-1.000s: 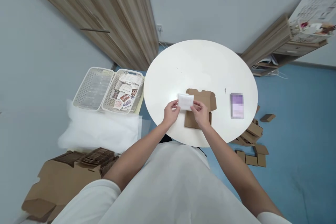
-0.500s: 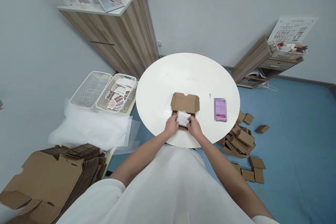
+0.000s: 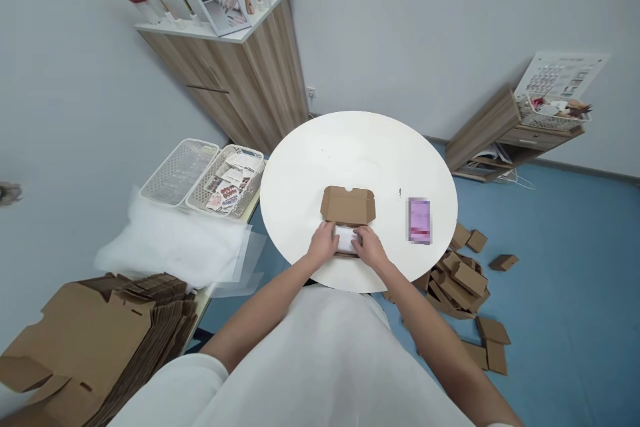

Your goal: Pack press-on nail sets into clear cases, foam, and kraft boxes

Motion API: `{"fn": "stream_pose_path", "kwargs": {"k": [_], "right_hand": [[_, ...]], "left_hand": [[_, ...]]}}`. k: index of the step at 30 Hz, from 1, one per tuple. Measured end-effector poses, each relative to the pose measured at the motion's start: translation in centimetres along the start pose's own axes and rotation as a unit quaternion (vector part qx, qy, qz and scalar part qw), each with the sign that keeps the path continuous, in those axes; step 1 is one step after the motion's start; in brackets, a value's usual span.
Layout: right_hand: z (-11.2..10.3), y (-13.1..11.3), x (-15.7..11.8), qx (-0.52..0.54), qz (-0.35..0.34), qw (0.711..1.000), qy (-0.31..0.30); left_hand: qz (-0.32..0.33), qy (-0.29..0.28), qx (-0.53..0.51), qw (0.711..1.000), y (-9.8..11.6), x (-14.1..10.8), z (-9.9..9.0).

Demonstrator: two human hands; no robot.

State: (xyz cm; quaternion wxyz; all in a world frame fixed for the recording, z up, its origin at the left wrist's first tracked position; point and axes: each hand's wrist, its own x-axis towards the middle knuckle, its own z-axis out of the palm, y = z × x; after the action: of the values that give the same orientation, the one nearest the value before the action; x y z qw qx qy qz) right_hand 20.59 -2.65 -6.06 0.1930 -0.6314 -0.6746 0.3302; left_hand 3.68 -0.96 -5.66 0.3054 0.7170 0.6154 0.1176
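Note:
An open brown cardboard box [image 3: 348,205] lies on the round white table [image 3: 360,147], its lid folded back away from me. Inside its tray is a white wrapped packet [image 3: 345,239]. My left hand [image 3: 323,242] is closed at the packet's left end, over the box's left side. At the right end, my right hand [image 3: 369,245] has its bent fingers on the packet. The hands cover both side walls of the tray.
A purple pixelated item [image 3: 419,221] lies on the table's right. Left are white baskets [image 3: 227,180], white wrapping sheets [image 3: 170,243] and stacked flat cardboard [image 3: 85,340]. Small boxes [image 3: 460,280] are piled on the floor at right. Cabinets [image 3: 240,80] stand by the wall.
The packet sits lower and flatter in the box, and both hands have closed in over its ends. The whole view has shifted slightly with the head.

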Motion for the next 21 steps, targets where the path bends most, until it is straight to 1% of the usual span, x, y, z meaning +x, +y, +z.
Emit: {"fn": "stream_pose_path", "kwargs": {"k": [1, 2, 3, 4, 5, 6, 7, 9, 11, 13, 17, 21], "right_hand": [[-0.7, 0.3, 0.4, 0.031, -0.008, 0.999, 0.019], [-1.4, 0.7, 0.8, 0.060, -0.002, 0.997, 0.041], [-2.2, 1.1, 1.2, 0.088, 0.022, 0.993, 0.071], [-2.9, 1.6, 1.7, 0.118, 0.061, 0.986, 0.098], [-3.5, 2.1, 2.2, 0.150, 0.110, 0.976, 0.113], [-4.0, 2.6, 2.6, 0.188, 0.159, 0.963, 0.107], [-4.3, 3.0, 2.9, 0.230, 0.201, 0.949, 0.083], [-4.7, 3.6, 3.5, 0.306, 0.253, 0.918, 0.016], [-4.5, 3.8, 3.9, 0.351, 0.263, 0.898, -0.036], [-4.3, 3.7, 4.3, 0.367, 0.255, 0.893, -0.054], [-4.3, 3.2, 5.2, 0.375, 0.246, 0.893, -0.037], [-5.3, 2.9, 5.9, 0.406, 0.209, 0.889, -0.029]], "left_hand": [[-0.002, 0.035, -0.041, 0.999, -0.5, 0.4, -0.5], [-0.027, 0.058, -0.078, 0.995, -1.0, 0.9, -1.0], [-0.060, 0.062, -0.116, 0.989, -1.5, 1.5, -1.5], [-0.105, 0.059, -0.157, 0.980, -2.0, 2.1, -2.0], [-0.158, 0.043, -0.203, 0.965, -2.4, 2.7, -2.4], [-0.198, 0.016, -0.255, 0.946, -2.8, 3.3, -2.8], [-0.227, -0.018, -0.307, 0.924, -3.2, 3.8, -3.1], [-0.265, -0.068, -0.383, 0.882, -3.6, 4.6, -3.4], [-0.271, -0.090, -0.430, 0.857, -3.8, 5.0, -3.2], [-0.258, -0.094, -0.453, 0.848, -3.8, 5.3, -2.9], [-0.241, -0.082, -0.468, 0.846, -3.4, 5.9, -2.5], [-0.203, -0.070, -0.496, 0.841, -2.6, 6.8, -3.2]]}}
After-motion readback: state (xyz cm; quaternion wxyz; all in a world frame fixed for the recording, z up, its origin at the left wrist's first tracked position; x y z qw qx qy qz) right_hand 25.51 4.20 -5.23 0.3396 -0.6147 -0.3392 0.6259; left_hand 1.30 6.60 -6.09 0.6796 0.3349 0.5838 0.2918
